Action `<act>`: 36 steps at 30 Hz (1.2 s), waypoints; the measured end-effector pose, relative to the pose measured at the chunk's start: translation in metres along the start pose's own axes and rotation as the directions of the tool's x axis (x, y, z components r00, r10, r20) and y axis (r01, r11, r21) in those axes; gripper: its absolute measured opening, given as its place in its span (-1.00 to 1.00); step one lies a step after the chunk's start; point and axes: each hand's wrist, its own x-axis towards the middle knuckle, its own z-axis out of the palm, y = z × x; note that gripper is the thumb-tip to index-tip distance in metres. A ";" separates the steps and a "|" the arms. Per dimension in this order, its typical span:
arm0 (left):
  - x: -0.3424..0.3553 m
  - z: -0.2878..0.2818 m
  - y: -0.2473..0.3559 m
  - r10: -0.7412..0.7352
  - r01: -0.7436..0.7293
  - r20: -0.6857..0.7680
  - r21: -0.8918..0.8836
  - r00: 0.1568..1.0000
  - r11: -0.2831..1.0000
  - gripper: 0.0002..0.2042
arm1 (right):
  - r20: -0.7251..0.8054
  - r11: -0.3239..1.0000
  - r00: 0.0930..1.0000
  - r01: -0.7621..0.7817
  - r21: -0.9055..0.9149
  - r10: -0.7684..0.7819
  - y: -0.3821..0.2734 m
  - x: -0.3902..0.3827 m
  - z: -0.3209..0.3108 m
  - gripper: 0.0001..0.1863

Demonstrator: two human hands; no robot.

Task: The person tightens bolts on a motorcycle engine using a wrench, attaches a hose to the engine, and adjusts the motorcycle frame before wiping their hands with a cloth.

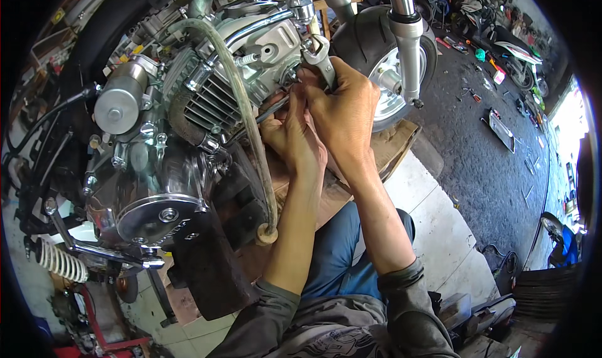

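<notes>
An open-end wrench [322,58] is gripped in my right hand [346,110], its jaw pointing up past the knuckles beside the cylinder head [271,45]. My left hand [293,135] is closed right next to it, fingertips gathered below a round fitting [289,75] on the head. A thin dark rod or hose [273,108] runs in among the left fingers; whether they grip it or something smaller is hidden. Both hands meet at the front of the motorcycle engine [164,185], beside its finned cylinder [213,104]. A pale hose [241,101] hangs down left of my hands.
The front wheel [392,75] and fork leg [410,57] stand just beyond my right hand. Cardboard [396,146] lies under the wheel. Scattered tools and a metal tray [500,131] are on the dark floor [467,170] at right. A black block [210,264] sits below the engine.
</notes>
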 end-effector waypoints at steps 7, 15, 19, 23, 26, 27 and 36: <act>0.005 -0.001 -0.002 -0.060 0.064 0.050 -0.090 0.997 0.994 -0.81 | -0.009 0.991 0.996 -0.082 0.107 0.083 -0.003 0.001 0.001 -0.81; 0.002 0.003 0.000 -0.043 0.060 0.122 -0.140 0.992 0.988 -0.77 | 0.011 0.991 0.995 -0.104 0.081 0.104 -0.005 0.003 0.001 -0.75; -0.002 0.006 0.002 0.009 -0.007 0.057 -0.038 0.998 0.999 -0.73 | 0.037 0.992 0.993 -0.115 0.057 0.113 -0.006 0.005 0.001 -0.73; -0.002 0.006 0.004 -0.013 0.014 0.033 -0.013 0.999 1.000 -0.73 | 0.047 0.996 0.995 -0.088 0.007 0.088 -0.007 0.006 -0.003 -0.74; -0.002 0.006 0.005 -0.026 0.024 0.077 0.021 0.997 0.999 -0.74 | 0.058 0.997 0.995 -0.079 0.022 0.078 -0.005 0.006 -0.006 -0.76; -0.002 0.006 0.005 -0.018 0.016 0.083 0.028 0.996 0.999 -0.74 | 0.087 0.993 0.990 -0.110 0.034 0.107 -0.004 0.004 -0.007 -0.77; -0.001 0.005 0.001 0.028 -0.028 0.031 -0.011 0.999 1.000 -0.72 | 0.008 0.998 1.000 -0.006 0.069 0.005 0.001 0.005 0.001 -0.80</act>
